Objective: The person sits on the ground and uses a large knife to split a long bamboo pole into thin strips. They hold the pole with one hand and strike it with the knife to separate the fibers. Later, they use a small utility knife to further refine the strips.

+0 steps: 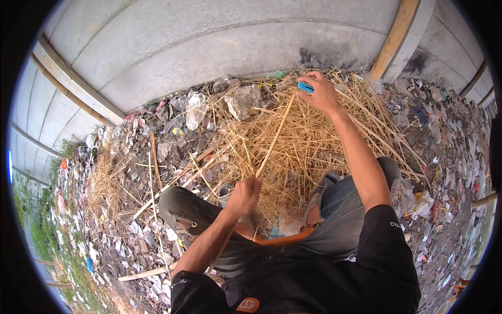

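Observation:
A long, thin pale bamboo strip [276,137] slants up and away between my legs. My left hand [244,195] is closed round its near end, close to my left knee. Far in front, my right hand [320,95] grips a small bright-blue tool [306,87] with a dark slot in it; its exact kind is unclear. The tool meets the far end of the strip, and my fingers partly cover it. Beneath both hands lies a heap of straw-coloured shavings [298,144].
A grey concrete panel wall [235,57] runs behind the heap, with a wooden post [396,39] at the right. Rubbish and plastic scraps [125,220] cover the ground. A pale rock [243,102] sits by the wall. Loose sticks [154,201] lie left of my knee; an orange seat edge [282,240] shows beneath me.

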`<state>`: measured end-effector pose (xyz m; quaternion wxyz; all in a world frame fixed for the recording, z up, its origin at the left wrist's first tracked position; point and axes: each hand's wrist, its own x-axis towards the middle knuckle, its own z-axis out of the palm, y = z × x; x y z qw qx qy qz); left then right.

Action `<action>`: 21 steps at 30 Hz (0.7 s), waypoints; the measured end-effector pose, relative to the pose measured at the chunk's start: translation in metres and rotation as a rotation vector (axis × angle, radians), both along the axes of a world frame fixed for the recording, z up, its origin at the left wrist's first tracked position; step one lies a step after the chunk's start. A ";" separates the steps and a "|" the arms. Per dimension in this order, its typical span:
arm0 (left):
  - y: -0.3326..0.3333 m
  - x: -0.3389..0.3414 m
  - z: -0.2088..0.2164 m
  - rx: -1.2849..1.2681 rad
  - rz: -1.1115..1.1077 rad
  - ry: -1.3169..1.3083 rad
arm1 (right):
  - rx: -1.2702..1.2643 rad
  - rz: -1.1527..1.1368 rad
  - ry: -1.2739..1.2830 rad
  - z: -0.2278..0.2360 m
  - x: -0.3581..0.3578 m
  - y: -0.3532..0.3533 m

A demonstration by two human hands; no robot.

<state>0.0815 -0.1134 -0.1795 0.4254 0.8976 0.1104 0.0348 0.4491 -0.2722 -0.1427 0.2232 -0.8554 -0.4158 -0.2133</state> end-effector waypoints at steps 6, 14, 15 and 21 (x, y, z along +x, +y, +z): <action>-0.001 -0.003 -0.004 0.038 -0.048 -0.012 | -0.172 -0.048 0.233 -0.007 0.002 0.001; 0.002 -0.006 -0.014 0.164 -0.176 -0.033 | -0.182 0.012 0.181 -0.026 0.006 0.002; 0.003 -0.008 -0.019 0.239 -0.219 -0.084 | -0.184 0.013 0.164 -0.029 0.008 0.002; -0.001 -0.009 -0.019 0.365 -0.347 -0.183 | -0.250 -0.205 0.443 -0.021 0.004 0.016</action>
